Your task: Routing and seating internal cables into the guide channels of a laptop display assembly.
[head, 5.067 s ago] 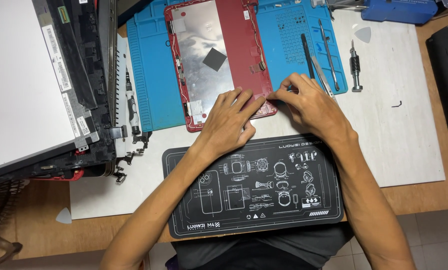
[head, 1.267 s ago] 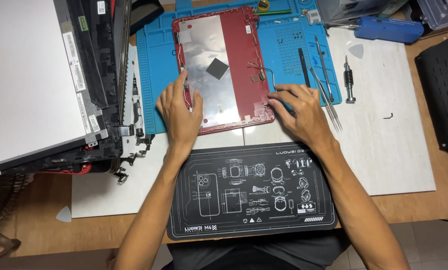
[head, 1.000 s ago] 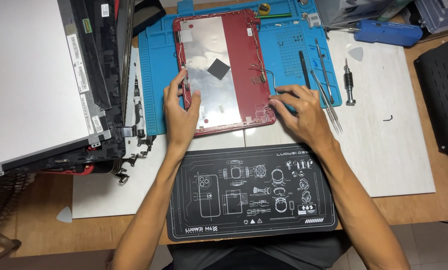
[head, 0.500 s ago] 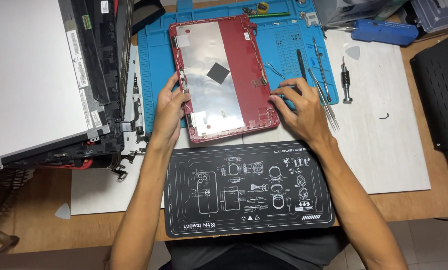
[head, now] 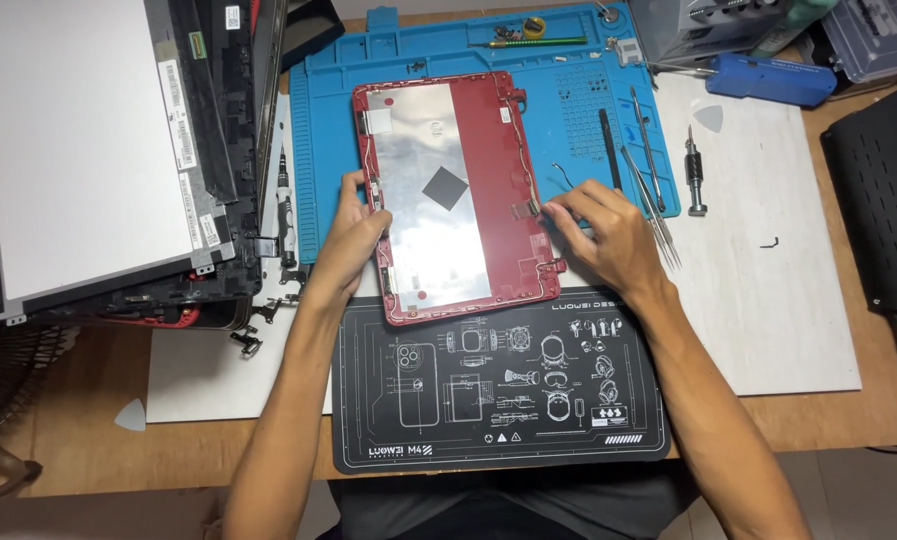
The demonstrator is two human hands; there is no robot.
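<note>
Head view: red laptop lid shell (head: 459, 195), foil-lined, lies tilted across blue mat (head: 319, 150) and black mat (head: 499, 400). Left hand (head: 354, 240) pinches shell's left edge. Right hand (head: 604, 230) fingertips press cable at right edge, nothing enclosed. Risk: thin cable tearing if pulled; shell sliding, tweezers (head: 654, 195) nearby.

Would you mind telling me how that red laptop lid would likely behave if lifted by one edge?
The red laptop lid looks thin and hollow, so probably light and a bit bendy. Its loose thin wires might snag. The foil lining likely creases easily.
</note>
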